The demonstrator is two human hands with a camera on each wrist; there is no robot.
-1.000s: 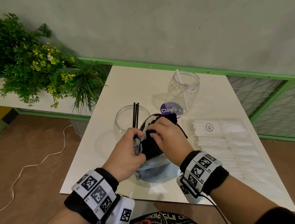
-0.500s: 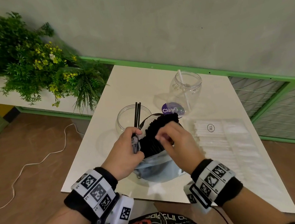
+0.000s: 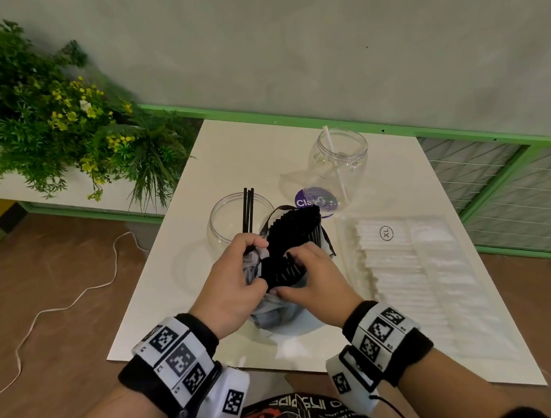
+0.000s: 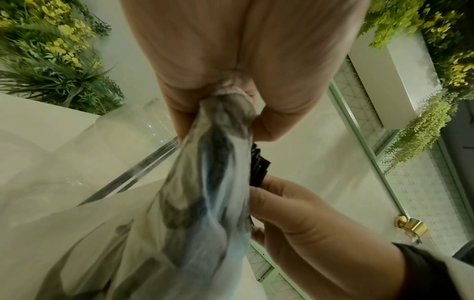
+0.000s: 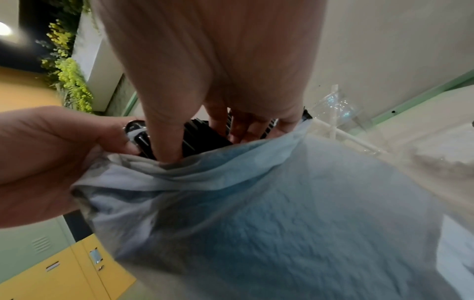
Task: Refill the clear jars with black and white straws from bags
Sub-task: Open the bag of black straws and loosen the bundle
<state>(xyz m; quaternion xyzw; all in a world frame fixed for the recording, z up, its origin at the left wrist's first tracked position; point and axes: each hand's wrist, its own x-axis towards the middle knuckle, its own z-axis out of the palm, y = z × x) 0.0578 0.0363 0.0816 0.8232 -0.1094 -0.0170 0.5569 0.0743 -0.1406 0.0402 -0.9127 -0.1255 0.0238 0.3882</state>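
Left hand (image 3: pixel 231 282): grips translucent bluish plastic bag (image 3: pixel 279 311) mouth, holding it open
Right hand (image 3: pixel 313 280): pinches bundled black straws (image 3: pixel 291 238), likely for extraction

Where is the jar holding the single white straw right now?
In the head view, the clear jar with one white straw stands at the table's far edge, right of centre, behind the purple label and the bag of white straws.
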